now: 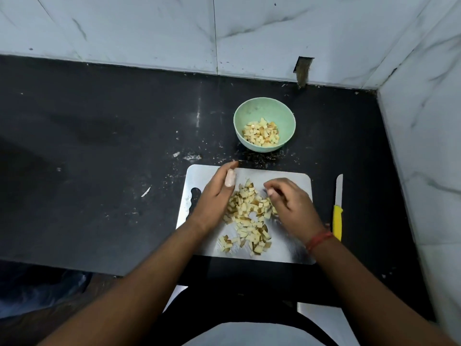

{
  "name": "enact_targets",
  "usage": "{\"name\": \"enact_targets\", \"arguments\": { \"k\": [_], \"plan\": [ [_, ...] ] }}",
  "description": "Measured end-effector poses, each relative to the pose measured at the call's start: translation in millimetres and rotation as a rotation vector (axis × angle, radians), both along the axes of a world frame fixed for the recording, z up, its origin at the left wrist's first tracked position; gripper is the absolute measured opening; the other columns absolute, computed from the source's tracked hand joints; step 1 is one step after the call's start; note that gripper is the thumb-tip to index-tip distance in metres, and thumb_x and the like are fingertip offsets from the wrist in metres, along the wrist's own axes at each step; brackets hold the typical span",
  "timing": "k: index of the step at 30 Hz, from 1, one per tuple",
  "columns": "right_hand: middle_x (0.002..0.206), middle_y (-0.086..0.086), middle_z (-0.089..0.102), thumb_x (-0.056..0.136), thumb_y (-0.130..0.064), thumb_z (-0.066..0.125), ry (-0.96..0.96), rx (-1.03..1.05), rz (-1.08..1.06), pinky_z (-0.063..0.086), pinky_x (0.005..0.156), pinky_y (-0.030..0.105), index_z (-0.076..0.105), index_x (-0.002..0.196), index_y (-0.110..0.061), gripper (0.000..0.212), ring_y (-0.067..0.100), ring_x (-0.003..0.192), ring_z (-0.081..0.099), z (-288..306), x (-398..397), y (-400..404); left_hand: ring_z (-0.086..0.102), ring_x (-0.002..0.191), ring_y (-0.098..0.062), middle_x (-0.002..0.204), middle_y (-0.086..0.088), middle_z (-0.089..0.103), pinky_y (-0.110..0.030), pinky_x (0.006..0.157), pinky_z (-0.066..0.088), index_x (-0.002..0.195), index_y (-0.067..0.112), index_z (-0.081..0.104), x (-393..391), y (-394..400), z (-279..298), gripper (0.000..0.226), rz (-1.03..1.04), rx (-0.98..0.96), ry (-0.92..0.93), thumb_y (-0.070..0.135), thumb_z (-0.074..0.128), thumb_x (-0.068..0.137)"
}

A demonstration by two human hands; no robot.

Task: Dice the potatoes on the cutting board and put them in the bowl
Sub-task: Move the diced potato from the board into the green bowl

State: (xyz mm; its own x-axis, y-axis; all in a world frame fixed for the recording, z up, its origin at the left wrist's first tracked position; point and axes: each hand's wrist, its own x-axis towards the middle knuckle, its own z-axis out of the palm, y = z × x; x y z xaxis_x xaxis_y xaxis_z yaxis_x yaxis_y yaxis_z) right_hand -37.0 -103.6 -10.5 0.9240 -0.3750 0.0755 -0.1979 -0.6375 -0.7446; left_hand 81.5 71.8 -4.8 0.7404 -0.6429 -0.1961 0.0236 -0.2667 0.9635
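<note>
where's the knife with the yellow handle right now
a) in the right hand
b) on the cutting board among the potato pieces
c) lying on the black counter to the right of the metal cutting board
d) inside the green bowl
c: the yellow-handled knife lies flat on the black counter, just past the right edge of the metal cutting board, and neither hand touches it.

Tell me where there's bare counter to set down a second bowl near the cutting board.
The widest bare stretch of black counter lies left of the cutting board and the green bowl. Right of the bowl, toward the corner walls, is a smaller patch. The strip right of the board holds the knife. The gap between board and bowl is narrow and crumb-strewn.
</note>
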Motion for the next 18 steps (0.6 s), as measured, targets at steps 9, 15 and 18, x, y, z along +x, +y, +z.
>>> {"name": "enact_targets", "arguments": {
  "k": [9, 15, 18],
  "plan": [
    [0.136, 0.004, 0.055, 0.098, -0.038, 0.05, 0.064, -0.365, -0.009, 0.036, 0.113, 0.04, 0.056, 0.132, -0.014, 0.041, 0.018, 0.13, 0.044, 5.8, 10.5, 7.0, 0.021, 0.153, -0.002, 0.167, 0.011, 0.029, -0.029, 0.126, 0.019, 0.161, 0.03, 0.028, 2.4, -8.9, 4.2, 0.075, -0.106, 0.019, -0.216, 0.07, 0.027, 0.097],
    [0.163, 0.0, 0.014, 0.094, -0.067, 0.026, 0.317, -0.421, 0.183, 0.005, 0.123, 0.035, 0.017, 0.156, -0.019, 0.079, 0.015, 0.15, 0.007, -15.1, -4.6, 1.2, 0.0, 0.158, -0.011, 0.172, -0.003, 0.008, -0.044, 0.129, 0.005, 0.165, 0.017, 0.009, 3.0, 17.3, -33.2, 0.092, -0.453, 0.464, -0.754, 0.078, 0.002, 0.096],
    [0.164, 0.001, 0.01, 0.095, -0.06, 0.039, 0.225, -0.451, 0.316, 0.009, 0.124, 0.036, 0.013, 0.157, -0.016, 0.08, 0.014, 0.151, 0.005, -20.7, 9.1, 11.8, 0.002, 0.159, -0.013, 0.172, -0.007, 0.009, -0.036, 0.129, 0.0, 0.164, 0.012, 0.009, -3.4, 8.5, -36.7, 0.087, -0.458, 0.439, -0.783, 0.071, 0.006, 0.1]
  ]
}}
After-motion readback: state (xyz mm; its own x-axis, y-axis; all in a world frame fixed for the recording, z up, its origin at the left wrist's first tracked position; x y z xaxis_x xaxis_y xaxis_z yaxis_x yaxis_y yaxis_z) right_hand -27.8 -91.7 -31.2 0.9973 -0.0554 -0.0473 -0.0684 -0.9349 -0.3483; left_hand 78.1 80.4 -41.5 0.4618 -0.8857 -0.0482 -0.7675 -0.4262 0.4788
